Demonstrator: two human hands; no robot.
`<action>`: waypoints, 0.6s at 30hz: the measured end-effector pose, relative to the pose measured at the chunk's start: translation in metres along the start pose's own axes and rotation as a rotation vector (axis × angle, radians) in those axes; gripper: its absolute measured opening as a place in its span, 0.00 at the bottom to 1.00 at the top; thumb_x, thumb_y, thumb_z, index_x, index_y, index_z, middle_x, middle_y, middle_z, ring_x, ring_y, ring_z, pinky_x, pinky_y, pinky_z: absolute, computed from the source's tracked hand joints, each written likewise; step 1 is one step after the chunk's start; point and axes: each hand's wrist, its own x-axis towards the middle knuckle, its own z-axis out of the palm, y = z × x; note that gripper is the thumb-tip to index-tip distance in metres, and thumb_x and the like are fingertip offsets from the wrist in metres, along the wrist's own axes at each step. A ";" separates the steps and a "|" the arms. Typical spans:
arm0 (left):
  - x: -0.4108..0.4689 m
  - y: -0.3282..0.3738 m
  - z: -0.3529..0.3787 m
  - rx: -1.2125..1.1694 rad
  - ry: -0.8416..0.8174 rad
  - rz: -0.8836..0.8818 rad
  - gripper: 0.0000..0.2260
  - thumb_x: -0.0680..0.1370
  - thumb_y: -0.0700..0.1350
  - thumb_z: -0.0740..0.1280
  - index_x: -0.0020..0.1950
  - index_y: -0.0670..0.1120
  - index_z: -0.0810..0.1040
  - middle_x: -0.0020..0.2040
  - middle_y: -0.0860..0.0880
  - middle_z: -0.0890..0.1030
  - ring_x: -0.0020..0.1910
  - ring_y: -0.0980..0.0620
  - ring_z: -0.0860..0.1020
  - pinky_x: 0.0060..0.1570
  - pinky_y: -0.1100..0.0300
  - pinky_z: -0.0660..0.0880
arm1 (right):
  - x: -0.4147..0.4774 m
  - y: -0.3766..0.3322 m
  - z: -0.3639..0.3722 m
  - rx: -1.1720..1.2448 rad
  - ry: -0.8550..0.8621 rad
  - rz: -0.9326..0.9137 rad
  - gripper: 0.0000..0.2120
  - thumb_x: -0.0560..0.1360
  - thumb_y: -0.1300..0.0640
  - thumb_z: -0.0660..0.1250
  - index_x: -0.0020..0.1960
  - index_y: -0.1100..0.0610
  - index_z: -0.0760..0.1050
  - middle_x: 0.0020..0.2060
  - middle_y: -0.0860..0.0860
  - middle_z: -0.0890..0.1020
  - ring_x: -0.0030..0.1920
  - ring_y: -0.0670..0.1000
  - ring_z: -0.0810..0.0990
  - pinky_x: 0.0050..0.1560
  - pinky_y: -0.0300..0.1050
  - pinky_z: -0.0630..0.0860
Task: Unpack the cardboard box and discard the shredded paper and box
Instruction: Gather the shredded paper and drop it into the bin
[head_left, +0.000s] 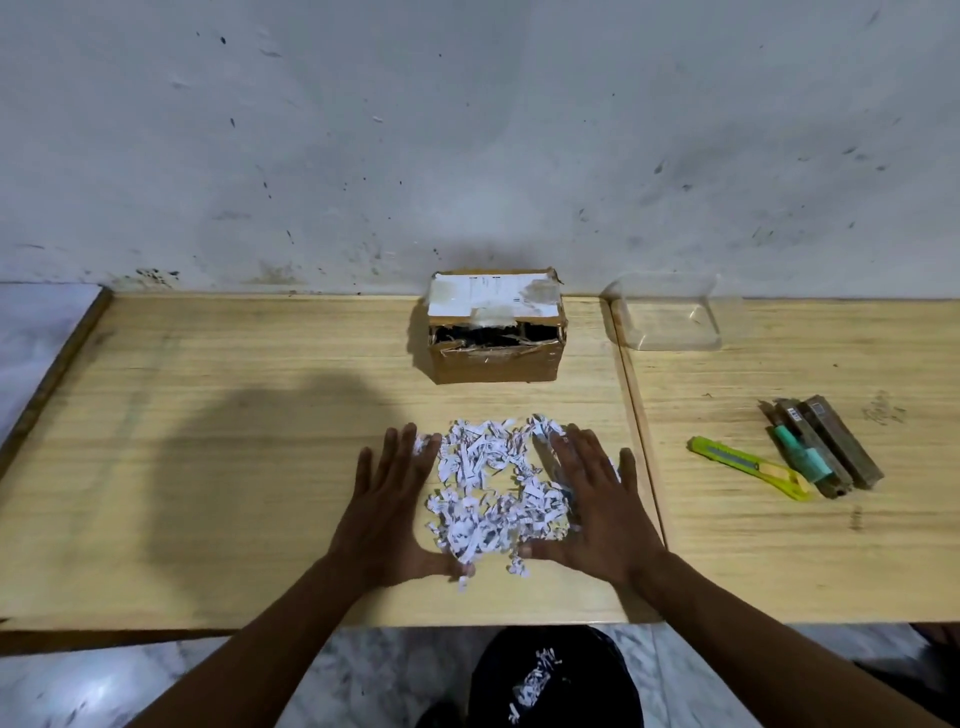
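While both hands lie flat, this shows:
Left hand (396, 512): open, fingers spread, touching the left side of the pile.
Right hand (597, 506): open, flat, touching the right side.
Pile of white shredded paper (493, 486): on the light wooden table (208, 441), between the hands.
Brown cardboard box (496, 326): behind the pile, near the wall, torn open.
Black bag (556, 675): below the table edge, some shreds inside.

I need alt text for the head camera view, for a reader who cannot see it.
Two bare hands, left hand and right hand, lie flat on a wooden table, flanking a pile of shredded paper. Behind stands a torn cardboard box; below the table edge, a black bin holds some shreds.
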 end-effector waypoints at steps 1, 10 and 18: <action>0.003 0.002 0.001 -0.004 0.013 -0.024 0.64 0.56 0.84 0.59 0.80 0.50 0.42 0.81 0.45 0.42 0.79 0.42 0.41 0.74 0.35 0.48 | 0.002 0.001 -0.002 0.011 -0.005 -0.013 0.61 0.58 0.17 0.61 0.77 0.39 0.31 0.80 0.48 0.41 0.79 0.52 0.38 0.73 0.70 0.43; 0.024 0.016 -0.010 -0.060 -0.006 0.199 0.70 0.49 0.82 0.66 0.80 0.51 0.40 0.80 0.46 0.39 0.78 0.43 0.35 0.73 0.35 0.39 | 0.021 -0.006 -0.007 -0.051 -0.078 -0.152 0.69 0.51 0.17 0.66 0.78 0.42 0.33 0.79 0.50 0.36 0.78 0.54 0.32 0.73 0.71 0.39; 0.065 0.009 -0.005 0.045 -0.015 0.266 0.61 0.58 0.82 0.62 0.80 0.49 0.51 0.80 0.44 0.54 0.79 0.44 0.45 0.75 0.38 0.45 | 0.041 -0.001 0.003 -0.128 -0.057 -0.214 0.61 0.58 0.17 0.60 0.80 0.45 0.43 0.80 0.52 0.44 0.79 0.54 0.38 0.72 0.72 0.40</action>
